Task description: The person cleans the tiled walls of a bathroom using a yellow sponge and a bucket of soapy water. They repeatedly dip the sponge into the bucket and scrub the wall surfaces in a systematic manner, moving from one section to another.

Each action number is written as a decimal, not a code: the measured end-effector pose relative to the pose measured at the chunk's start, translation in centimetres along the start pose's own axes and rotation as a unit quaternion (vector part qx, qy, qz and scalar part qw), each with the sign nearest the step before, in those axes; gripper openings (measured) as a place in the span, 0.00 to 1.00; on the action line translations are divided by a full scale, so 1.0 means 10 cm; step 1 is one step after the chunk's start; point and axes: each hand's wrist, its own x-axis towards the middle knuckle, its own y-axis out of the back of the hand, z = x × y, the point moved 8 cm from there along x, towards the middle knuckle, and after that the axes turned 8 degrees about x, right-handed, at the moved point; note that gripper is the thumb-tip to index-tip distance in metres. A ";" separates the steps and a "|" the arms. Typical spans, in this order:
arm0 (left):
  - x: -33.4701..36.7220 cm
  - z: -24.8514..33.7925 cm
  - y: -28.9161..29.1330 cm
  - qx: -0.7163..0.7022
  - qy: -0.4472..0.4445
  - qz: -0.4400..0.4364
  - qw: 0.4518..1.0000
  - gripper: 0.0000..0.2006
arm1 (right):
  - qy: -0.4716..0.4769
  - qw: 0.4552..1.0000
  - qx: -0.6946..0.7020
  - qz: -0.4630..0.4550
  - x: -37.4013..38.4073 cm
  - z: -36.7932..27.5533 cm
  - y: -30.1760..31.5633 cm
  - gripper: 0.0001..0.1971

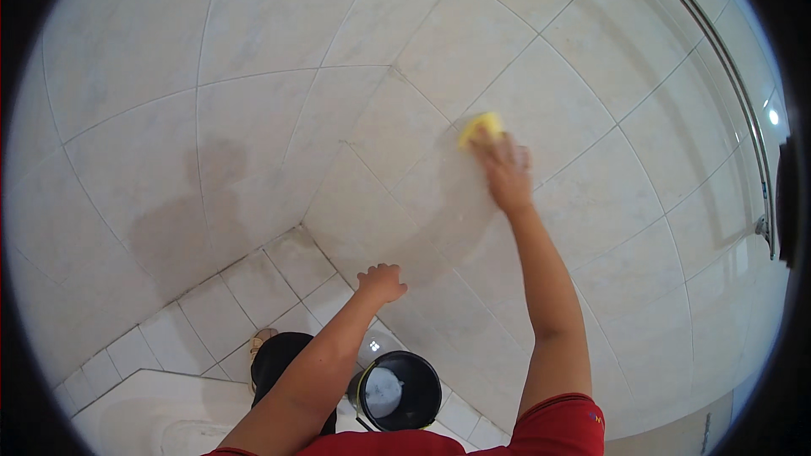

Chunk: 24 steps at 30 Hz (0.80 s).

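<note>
My right hand [507, 171] reaches up to the tiled wall [583, 203] and presses a yellow sponge [480, 128] against it. Motion blurs the fingers and the sponge a little. Lower down and further left, my left hand [383, 283] hangs near the foot of the same wall, with nothing seen in it; its fingers are short in view and slightly apart. Below that hand, on the floor, stands a black bucket [429, 380] with whitish, foamy water inside.
A metal rail [718, 42] is fixed to the wall at the right. Two walls meet in a corner left of the sponge. Small floor tiles [215, 321] run along the wall's foot. A white, raised-edged fixture [144, 397] lies at the lower left, near my shoe [260, 342].
</note>
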 end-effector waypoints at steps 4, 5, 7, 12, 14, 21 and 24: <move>-0.06 -0.05 0.05 0.005 -0.001 0.020 1.000 0.25 | -0.210 0.969 -0.034 0.125 -0.54 0.91 0.83 0.36; -0.07 -0.06 0.04 0.003 0.000 0.018 1.000 0.25 | -0.231 0.954 -0.031 0.189 -0.80 1.12 0.95 0.36; -0.08 -0.10 0.05 -0.001 0.003 0.016 1.000 0.25 | -0.288 0.909 -0.024 0.300 -1.27 1.44 1.16 0.36; -0.02 -0.19 -0.04 -0.005 0.005 0.006 1.000 0.30 | -0.337 0.833 -0.014 0.438 -1.23 1.65 1.46 0.35; 0.00 -0.17 -0.05 -0.002 0.005 0.008 1.000 0.30 | -0.297 0.858 0.005 0.418 -0.70 1.68 1.45 0.34; 0.08 0.00 -0.26 -0.019 -0.020 -0.021 0.999 0.29 | -0.217 0.946 0.039 0.239 0.98 1.06 0.94 0.34; 0.08 0.10 -0.29 -0.022 -0.021 -0.024 0.999 0.29 | -0.105 0.990 0.007 0.091 1.07 0.36 0.36 0.31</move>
